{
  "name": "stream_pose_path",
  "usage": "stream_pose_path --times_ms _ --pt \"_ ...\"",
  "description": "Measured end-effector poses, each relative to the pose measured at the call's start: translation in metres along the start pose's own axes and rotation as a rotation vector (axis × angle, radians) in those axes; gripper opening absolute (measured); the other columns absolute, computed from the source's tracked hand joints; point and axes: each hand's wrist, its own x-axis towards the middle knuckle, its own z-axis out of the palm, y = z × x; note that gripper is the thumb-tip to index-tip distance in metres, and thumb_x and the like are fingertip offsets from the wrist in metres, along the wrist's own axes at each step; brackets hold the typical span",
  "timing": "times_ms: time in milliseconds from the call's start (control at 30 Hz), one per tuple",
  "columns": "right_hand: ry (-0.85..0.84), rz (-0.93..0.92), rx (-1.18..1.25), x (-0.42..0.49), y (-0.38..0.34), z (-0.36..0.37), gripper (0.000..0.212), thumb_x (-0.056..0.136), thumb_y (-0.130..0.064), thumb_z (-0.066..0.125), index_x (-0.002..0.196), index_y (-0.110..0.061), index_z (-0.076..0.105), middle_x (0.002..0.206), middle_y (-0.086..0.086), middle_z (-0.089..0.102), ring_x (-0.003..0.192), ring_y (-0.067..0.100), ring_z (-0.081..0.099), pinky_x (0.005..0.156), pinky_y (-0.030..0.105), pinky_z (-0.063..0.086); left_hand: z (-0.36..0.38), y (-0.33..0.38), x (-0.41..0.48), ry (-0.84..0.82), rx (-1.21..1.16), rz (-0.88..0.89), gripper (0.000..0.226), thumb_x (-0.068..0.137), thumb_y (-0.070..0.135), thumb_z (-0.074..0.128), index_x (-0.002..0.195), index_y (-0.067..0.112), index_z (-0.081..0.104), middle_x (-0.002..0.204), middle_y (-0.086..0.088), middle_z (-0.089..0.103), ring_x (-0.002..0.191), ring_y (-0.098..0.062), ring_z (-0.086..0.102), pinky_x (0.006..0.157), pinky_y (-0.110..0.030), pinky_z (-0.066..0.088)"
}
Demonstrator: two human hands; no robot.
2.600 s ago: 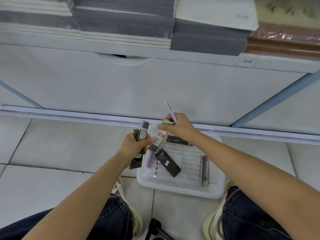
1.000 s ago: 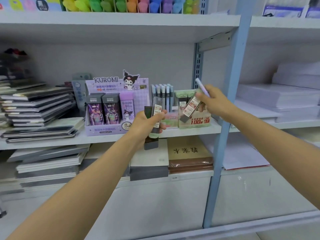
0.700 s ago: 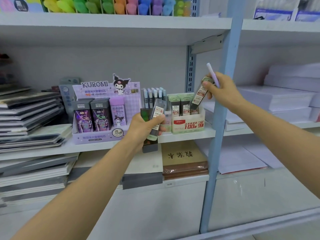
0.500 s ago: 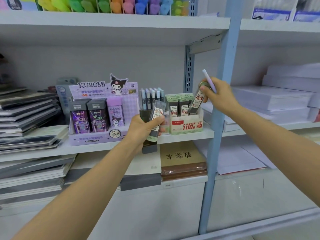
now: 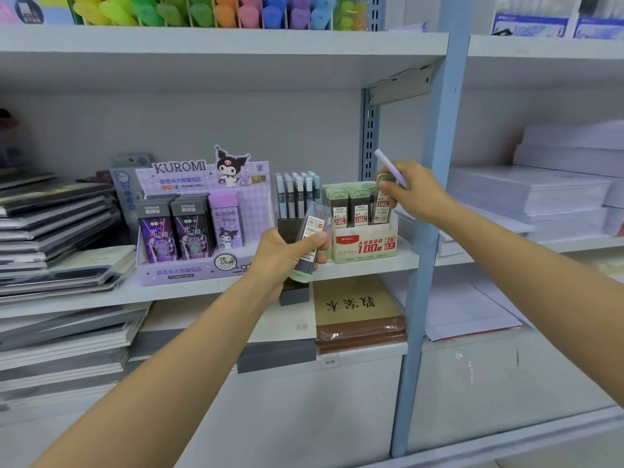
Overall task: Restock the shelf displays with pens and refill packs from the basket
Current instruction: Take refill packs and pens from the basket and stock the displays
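Note:
My right hand pinches a green-capped refill pack that stands upright in the right end of the green display box on the middle shelf. The same hand also holds a lilac pen that sticks up past the fingers. In front of the shelf edge, my left hand grips a clear refill pack together with a dark pack behind it. The basket is out of view.
A purple Kuromi display with dark and lilac packs stands left of a rack of pale blue pens. Notebook stacks fill the left. A blue upright post runs just behind my right hand. Paper reams lie on the right.
The view rose from the floor basket to the shelf. My right hand lowered the green-capped pack into the green display box. My left hand kept its packs near the shelf edge.

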Motion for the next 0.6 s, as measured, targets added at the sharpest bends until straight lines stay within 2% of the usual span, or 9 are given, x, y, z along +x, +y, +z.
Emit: stream_pose_path --times_ms 133,200,267,333,400,467,500,600 --pt "0.047 0.046 0.067 -0.002 0.002 0.008 0.018 0.092 -0.010 0.062 0.110 -0.008 0.058 0.090 0.005 0.063 0.062 0.014 0.062 0.061 0.020 0.052 -0.001 0.001 -0.001 -0.024 0.034 0.001 0.017 0.080 0.023 0.078 0.092 0.014 0.070 0.081 -0.008 0.076 0.065 -0.016 0.071 0.055 -0.024 0.054" --pt "0.031 0.102 0.056 -0.004 0.003 0.010 0.015 0.090 -0.010 0.065 0.105 -0.009 0.064 0.089 0.006 0.062 0.063 0.018 0.062 0.068 0.031 0.057 -0.001 0.002 -0.002 -0.034 0.043 -0.004 0.018 0.079 0.023 0.078 0.092 0.014 0.070 0.082 -0.008 0.076 0.066 -0.016 0.071 0.055 -0.023 0.054" --pt "0.060 0.137 0.039 -0.004 0.002 0.009 0.019 0.090 -0.015 0.066 0.108 -0.009 0.066 0.091 0.009 0.063 0.068 0.025 0.062 0.073 0.038 0.057 -0.001 0.003 -0.003 -0.041 0.053 -0.009 0.019 0.080 0.023 0.078 0.094 0.014 0.070 0.083 -0.008 0.076 0.066 -0.016 0.071 0.056 -0.024 0.054" --pt "0.135 0.096 0.062 -0.006 -0.003 0.007 0.028 0.093 -0.025 0.062 0.114 -0.006 0.065 0.096 0.008 0.062 0.068 0.022 0.059 0.069 0.032 0.051 -0.001 0.004 -0.004 -0.045 0.066 -0.010 0.019 0.080 0.024 0.077 0.094 0.014 0.070 0.084 -0.007 0.076 0.068 -0.016 0.071 0.057 -0.024 0.055" --pt "0.133 0.112 0.313 -0.010 -0.013 0.006 0.034 0.099 -0.034 0.048 0.106 -0.004 0.063 0.086 0.006 0.057 0.058 0.014 0.049 0.056 0.025 0.043 0.000 0.005 -0.006 -0.038 0.071 -0.009 0.017 0.080 0.024 0.077 0.092 0.015 0.070 0.083 -0.008 0.076 0.067 -0.016 0.071 0.057 -0.025 0.055" --pt "-0.031 0.227 0.691 -0.017 -0.025 0.007 0.028 0.101 -0.030 0.034 0.097 -0.011 0.055 0.076 0.002 0.052 0.047 0.008 0.041 0.040 0.018 0.033 0.003 0.007 -0.008 0.013 0.050 -0.015 0.015 0.081 0.021 0.077 0.089 0.013 0.069 0.079 -0.008 0.076 0.063 -0.016 0.069 0.054 -0.025 0.056" --pt "-0.152 0.243 0.760 -0.022 -0.029 0.010 0.025 0.101 -0.025 0.031 0.095 -0.014 0.052 0.073 0.000 0.051 0.044 0.007 0.039 0.036 0.017 0.029 0.004 0.009 -0.008 0.057 0.019 -0.020 0.014 0.082 0.019 0.076 0.089 0.011 0.068 0.076 -0.008 0.075 0.059 -0.015 0.068 0.053 -0.025 0.056" --pt "-0.507 0.127 0.576 -0.036 -0.036 0.021 0.026 0.103 -0.020 0.035 0.099 -0.010 0.059 0.067 -0.003 0.050 0.049 0.008 0.039 0.038 0.017 0.030 0.004 0.013 -0.010 0.201 -0.095 -0.022 0.015 0.084 0.022 0.074 0.088 0.011 0.065 0.066 -0.003 0.070 0.054 -0.014 0.064 0.053 -0.026 0.057"
